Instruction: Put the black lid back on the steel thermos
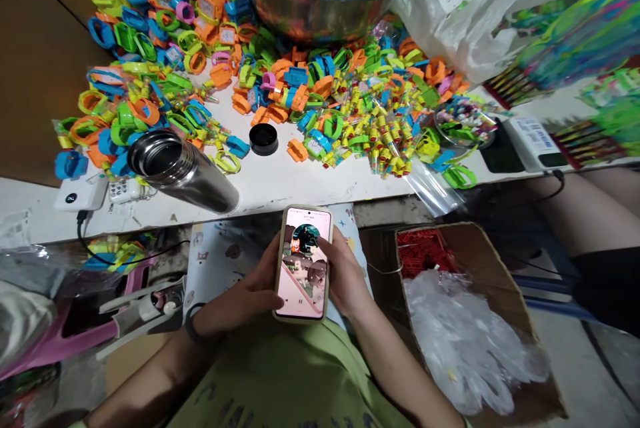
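Note:
A smartphone (303, 261) with a lit pink screen is held upright in front of my body, below the table's front edge. My left hand (245, 295) grips its left side with the thumb resting near the bottom of the screen. My right hand (345, 275) wraps its right side, thumb on the screen's edge. A dark band sits on my left wrist.
The white table (300, 181) carries a heap of coloured plastic toy watches (200, 61), a steel bowl (325, 1) of small candies, an open steel flask (180, 171) and a black lid (263, 139). A cardboard box (465, 321) of clear bags stands at my right. Another person's leg (595, 215) is far right.

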A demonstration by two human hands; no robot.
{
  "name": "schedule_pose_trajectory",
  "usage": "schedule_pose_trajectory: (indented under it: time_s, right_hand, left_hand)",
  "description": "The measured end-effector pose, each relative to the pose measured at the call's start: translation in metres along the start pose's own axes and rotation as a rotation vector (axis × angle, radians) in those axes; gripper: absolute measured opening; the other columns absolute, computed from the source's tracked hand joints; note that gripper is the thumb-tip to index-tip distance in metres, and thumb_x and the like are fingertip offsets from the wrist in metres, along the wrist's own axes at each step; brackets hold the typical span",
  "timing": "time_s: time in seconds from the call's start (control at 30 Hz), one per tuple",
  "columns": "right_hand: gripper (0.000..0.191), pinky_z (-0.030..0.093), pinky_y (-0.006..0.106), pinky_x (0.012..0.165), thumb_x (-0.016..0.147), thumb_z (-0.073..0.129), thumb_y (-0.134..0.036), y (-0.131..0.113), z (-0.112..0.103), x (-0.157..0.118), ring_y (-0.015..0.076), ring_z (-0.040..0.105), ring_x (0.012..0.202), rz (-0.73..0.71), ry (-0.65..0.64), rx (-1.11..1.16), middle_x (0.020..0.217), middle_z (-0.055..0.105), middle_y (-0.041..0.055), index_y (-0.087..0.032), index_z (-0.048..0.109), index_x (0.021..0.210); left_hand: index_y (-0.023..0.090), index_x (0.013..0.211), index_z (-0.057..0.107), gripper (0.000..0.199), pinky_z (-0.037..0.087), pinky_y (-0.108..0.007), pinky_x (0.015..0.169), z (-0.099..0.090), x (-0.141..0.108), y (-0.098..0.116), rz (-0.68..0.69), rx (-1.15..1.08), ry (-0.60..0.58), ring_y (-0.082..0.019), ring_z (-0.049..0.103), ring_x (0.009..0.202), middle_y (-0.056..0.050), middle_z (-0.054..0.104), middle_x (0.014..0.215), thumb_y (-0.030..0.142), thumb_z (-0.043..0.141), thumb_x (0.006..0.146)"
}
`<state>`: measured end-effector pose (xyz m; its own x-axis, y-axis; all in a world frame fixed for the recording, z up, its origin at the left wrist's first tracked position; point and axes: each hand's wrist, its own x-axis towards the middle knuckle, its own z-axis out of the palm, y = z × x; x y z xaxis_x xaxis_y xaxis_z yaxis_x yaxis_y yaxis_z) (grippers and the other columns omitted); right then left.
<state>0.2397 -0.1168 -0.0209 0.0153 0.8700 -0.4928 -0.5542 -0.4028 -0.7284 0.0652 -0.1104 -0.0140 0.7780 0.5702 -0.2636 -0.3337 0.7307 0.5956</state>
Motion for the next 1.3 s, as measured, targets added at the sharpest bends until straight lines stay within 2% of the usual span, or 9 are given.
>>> schedule_pose_trajectory:
  time_s: [0.17, 0.33, 0.5, 0.7, 0.9, 1.03, 1.17, 1.23, 1.3]
  right_hand:
    - [0.04, 0.049, 0.035, 0.079, 0.075, 0.068, -0.029, 0.003, -0.004, 0.005, 0.0247, 0.064, 0.091, -0.02, 0.019, -0.068, 0.096, 0.071, -0.0002, -0.026, 0.06, 0.114]
    - [0.042, 0.05, 0.034, 0.078, 0.076, 0.06, -0.031, -0.013, -0.008, 0.002, 0.0225, 0.065, 0.083, 0.028, -0.09, -0.025, 0.086, 0.073, 0.0002, -0.023, 0.065, 0.117]
    - [0.045, 0.05, 0.036, 0.08, 0.077, 0.071, -0.042, -0.016, -0.001, -0.001, 0.0237, 0.066, 0.091, -0.003, -0.093, -0.069, 0.107, 0.071, 0.0045, -0.025, 0.06, 0.117]
    - [0.049, 0.05, 0.036, 0.075, 0.069, 0.08, -0.036, -0.003, -0.005, 0.006, 0.0238, 0.066, 0.087, -0.005, 0.012, -0.21, 0.099, 0.073, 0.0044, -0.024, 0.059, 0.111]
    - [0.043, 0.042, 0.041, 0.096, 0.072, 0.062, -0.025, -0.014, -0.014, 0.007, 0.0271, 0.06, 0.108, 0.013, -0.113, -0.113, 0.114, 0.071, 0.0032, -0.022, 0.066, 0.115]
    - [0.042, 0.041, 0.041, 0.098, 0.077, 0.063, -0.031, -0.017, -0.014, 0.008, 0.0266, 0.061, 0.108, 0.007, -0.16, -0.132, 0.115, 0.07, 0.0038, -0.023, 0.065, 0.118]
    - [0.045, 0.047, 0.037, 0.086, 0.075, 0.074, -0.039, -0.007, -0.009, 0.011, 0.0244, 0.064, 0.099, -0.024, -0.075, -0.233, 0.108, 0.071, 0.0046, -0.025, 0.061, 0.116]
    - [0.046, 0.047, 0.036, 0.084, 0.07, 0.078, -0.035, -0.002, -0.008, 0.013, 0.0242, 0.063, 0.097, -0.058, 0.0, -0.306, 0.106, 0.071, 0.0042, -0.024, 0.062, 0.112]
    - [0.044, 0.047, 0.037, 0.085, 0.071, 0.075, -0.03, -0.002, -0.009, 0.015, 0.0249, 0.063, 0.099, -0.056, -0.005, -0.285, 0.107, 0.071, 0.0041, -0.024, 0.062, 0.112]
  left_hand:
    - [0.043, 0.152, 0.011, 0.101, 0.024, -0.049, 0.117, -0.002, 0.0, -0.004, 0.039, 0.017, 0.011, -0.032, 0.017, 0.148, 0.003, 0.019, 0.161, 0.01, 0.068, 0.075]
    - [0.039, 0.152, 0.013, 0.101, 0.033, -0.051, 0.111, 0.0, 0.001, -0.001, 0.041, -0.055, 0.05, -0.035, 0.026, 0.144, 0.0, 0.03, 0.158, 0.007, 0.065, 0.072]
    - [0.039, 0.152, 0.015, 0.1, 0.03, -0.049, 0.113, -0.001, 0.0, -0.002, 0.037, -0.034, 0.058, -0.034, 0.022, 0.146, 0.002, 0.025, 0.16, 0.005, 0.064, 0.071]
    - [0.041, 0.152, 0.013, 0.101, 0.024, -0.048, 0.117, -0.005, 0.0, -0.008, 0.03, 0.013, 0.04, -0.031, 0.013, 0.149, 0.006, 0.019, 0.161, 0.004, 0.061, 0.071]
    - [0.038, 0.152, 0.018, 0.1, 0.027, -0.051, 0.114, -0.006, 0.003, -0.008, 0.052, -0.038, 0.085, -0.034, 0.025, 0.145, 0.001, 0.03, 0.158, 0.008, 0.063, 0.069]
    - [0.036, 0.151, 0.022, 0.101, 0.029, -0.05, 0.113, -0.008, 0.004, -0.01, 0.068, -0.073, 0.122, -0.033, 0.027, 0.144, 0.0, 0.035, 0.155, 0.004, 0.062, 0.064]
    - [0.04, 0.151, 0.017, 0.104, 0.032, -0.05, 0.112, -0.009, 0.005, -0.013, 0.056, -0.097, 0.101, -0.033, 0.028, 0.144, 0.001, 0.034, 0.156, 0.005, 0.062, 0.065]
    - [0.039, 0.152, 0.015, 0.104, 0.033, -0.051, 0.11, -0.008, 0.005, -0.014, 0.061, -0.103, 0.101, -0.034, 0.028, 0.143, 0.0, 0.032, 0.157, 0.007, 0.063, 0.065]
    - [0.037, 0.152, 0.017, 0.104, 0.035, -0.05, 0.109, -0.007, 0.005, -0.014, 0.079, -0.108, 0.114, -0.035, 0.032, 0.142, -0.001, 0.033, 0.156, 0.007, 0.063, 0.064]
